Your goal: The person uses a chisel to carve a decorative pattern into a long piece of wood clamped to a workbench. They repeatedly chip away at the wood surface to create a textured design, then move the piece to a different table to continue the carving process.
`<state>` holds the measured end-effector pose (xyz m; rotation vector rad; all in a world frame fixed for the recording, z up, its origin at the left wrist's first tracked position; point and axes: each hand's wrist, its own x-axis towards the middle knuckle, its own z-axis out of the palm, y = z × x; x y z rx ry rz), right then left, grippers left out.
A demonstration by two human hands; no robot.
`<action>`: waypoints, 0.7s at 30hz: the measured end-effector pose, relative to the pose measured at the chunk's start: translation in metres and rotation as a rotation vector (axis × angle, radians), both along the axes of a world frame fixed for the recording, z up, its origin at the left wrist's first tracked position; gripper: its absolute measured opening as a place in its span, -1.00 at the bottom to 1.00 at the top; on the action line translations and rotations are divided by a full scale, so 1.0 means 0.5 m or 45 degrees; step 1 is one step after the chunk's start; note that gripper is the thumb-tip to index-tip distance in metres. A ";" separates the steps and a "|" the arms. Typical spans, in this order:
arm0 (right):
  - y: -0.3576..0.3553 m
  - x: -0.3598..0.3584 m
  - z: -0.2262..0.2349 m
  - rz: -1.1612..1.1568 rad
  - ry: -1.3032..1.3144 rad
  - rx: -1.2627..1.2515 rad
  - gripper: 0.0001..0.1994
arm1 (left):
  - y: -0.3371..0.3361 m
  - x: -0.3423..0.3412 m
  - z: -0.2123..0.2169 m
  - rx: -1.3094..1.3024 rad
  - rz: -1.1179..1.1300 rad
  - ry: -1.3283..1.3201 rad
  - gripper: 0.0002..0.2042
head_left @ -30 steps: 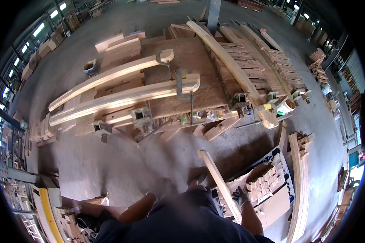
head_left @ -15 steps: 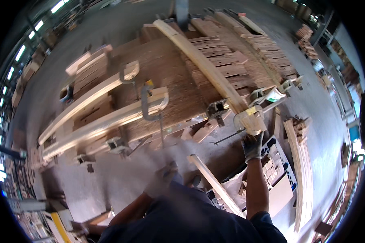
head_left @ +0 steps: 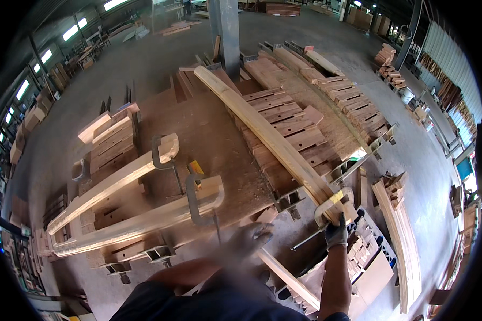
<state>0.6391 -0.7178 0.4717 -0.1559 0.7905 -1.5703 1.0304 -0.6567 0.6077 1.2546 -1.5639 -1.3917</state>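
Note:
My right hand (head_left: 336, 234), in a grey glove, is closed on the near end of a long wooden beam (head_left: 268, 131). That beam runs away from me across the workbench (head_left: 206, 120). A C-clamp (head_left: 331, 202) grips the beam just beyond this hand, its screw rod pointing left. My left hand (head_left: 251, 238), gloved too, hangs over the bench's near edge, smeared by motion, so its fingers are unclear. Left of it, another C-clamp (head_left: 194, 202) sits on a curved wooden beam (head_left: 144, 221). A further clamp (head_left: 156, 152) holds a second curved beam (head_left: 110, 187).
Slotted wooden boards (head_left: 284, 115) lie in rows on the bench. Below my right hand stands a crate (head_left: 380, 241) of small wood blocks, with a loose strip (head_left: 289, 279) beside it. Long planks (head_left: 399, 241) lean at the right. A grey post (head_left: 225, 37) rises behind the bench.
My left hand has risen from near my body toward the bench edge. My right hand stays at the beam's end, now with its thumb up. The view has tilted upward.

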 end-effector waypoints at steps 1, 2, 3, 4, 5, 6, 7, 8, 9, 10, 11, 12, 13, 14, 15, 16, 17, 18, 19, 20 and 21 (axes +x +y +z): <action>0.001 0.006 0.016 -0.037 0.039 -0.009 -0.48 | -0.028 -0.003 -0.004 -0.059 0.014 -0.003 -0.70; 0.008 -0.002 0.044 -0.023 0.088 -0.030 -0.44 | -0.051 -0.020 0.007 0.021 0.044 0.165 -0.71; 0.005 -0.029 0.038 -0.056 0.090 -0.011 -0.42 | -0.077 -0.022 0.008 -0.008 0.017 0.090 -0.70; 0.013 -0.074 0.036 -0.101 0.110 -0.012 -0.42 | -0.109 -0.029 0.003 -0.041 -0.023 0.031 -0.68; 0.015 -0.081 0.044 -0.126 0.116 0.000 -0.42 | -0.129 -0.030 0.000 -0.062 -0.042 -0.044 -0.67; 0.029 -0.091 0.053 -0.141 0.155 0.003 -0.40 | -0.148 -0.035 0.000 -0.112 -0.014 -0.014 -0.61; 0.046 -0.097 0.071 -0.133 0.215 0.032 -0.38 | -0.172 -0.040 -0.015 -0.131 0.048 0.017 -0.59; 0.064 -0.097 0.090 -0.137 0.180 0.050 -0.38 | -0.198 -0.046 -0.042 -0.145 0.110 0.047 -0.58; 0.089 -0.099 0.111 -0.147 0.149 0.073 -0.38 | -0.222 -0.057 -0.064 -0.153 0.165 0.080 -0.57; 0.119 -0.101 0.137 -0.165 0.124 0.111 -0.41 | -0.253 -0.072 -0.069 -0.132 0.248 0.055 -0.49; 0.142 -0.084 0.165 -0.154 0.214 0.080 -0.42 | -0.308 -0.071 -0.118 0.073 0.307 0.136 -0.42; 0.186 -0.089 0.188 -0.200 0.230 0.099 -0.43 | -0.344 -0.090 -0.114 0.319 0.327 0.317 -0.36; 0.229 -0.085 0.214 -0.248 0.240 0.113 -0.43 | -0.379 -0.106 -0.107 0.560 0.382 0.484 -0.30; 0.260 -0.034 0.278 -0.278 0.227 0.122 -0.37 | -0.396 -0.110 -0.101 0.615 0.387 0.783 -0.26; 0.308 -0.042 0.284 -0.379 0.266 0.178 -0.39 | -0.415 -0.130 -0.092 0.693 0.368 1.099 -0.22; 0.337 -0.037 0.273 -0.462 0.285 0.210 -0.40 | -0.451 -0.115 -0.133 0.517 0.308 1.477 -0.19; 0.372 -0.042 0.265 -0.572 0.309 0.251 -0.41 | -0.474 -0.097 -0.151 0.589 0.326 1.565 -0.23; 0.408 -0.041 0.267 -0.542 0.395 0.286 -0.47 | -0.473 -0.096 -0.156 0.577 0.395 1.530 -0.26; 0.424 0.001 0.303 -0.507 0.483 0.295 -0.50 | -0.459 -0.094 -0.148 0.559 0.417 1.473 -0.25; 0.460 -0.001 0.309 -0.505 0.509 0.324 -0.50 | -0.450 -0.103 -0.139 0.587 0.423 1.379 -0.25; 0.492 0.003 0.305 -0.479 0.517 0.350 -0.50 | -0.433 -0.101 -0.133 0.627 0.403 1.372 -0.24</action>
